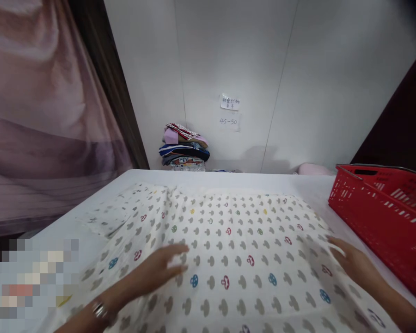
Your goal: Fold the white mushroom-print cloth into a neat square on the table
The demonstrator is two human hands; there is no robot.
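A white cloth (234, 245) printed with grey, red, blue, green and yellow mushrooms lies spread over the table in front of me. Its upper left part is creased and folds out to the side. My left hand (157, 268), with a metal watch at the wrist, is over the left half of the cloth; its thumb and fingers are apart and hold nothing. At the cloth's right edge, my right hand (355, 263) has its fingers closed on a narrow white strip of the fabric. The near edge of the cloth runs out of view.
A red plastic basket (377, 217) with a metal handle stands on the right. Folded clothes (184, 145) are stacked by the back wall, below paper labels (229, 113). A pink curtain (52, 120) hangs on the left. The white table (100, 196) shows beside the cloth; its near-left area is pixelated.
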